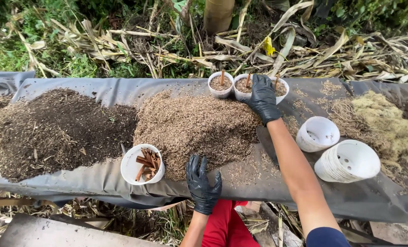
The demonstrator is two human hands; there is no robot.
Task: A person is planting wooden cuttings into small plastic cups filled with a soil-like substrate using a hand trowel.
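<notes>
Two filled pots under right hand; left hand apart.

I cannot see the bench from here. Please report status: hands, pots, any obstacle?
Right hand gripping filled white pot at rim. Left hand flat on grey sheet beside husk pile. Second filled pot alongside, nothing blocking.
</notes>
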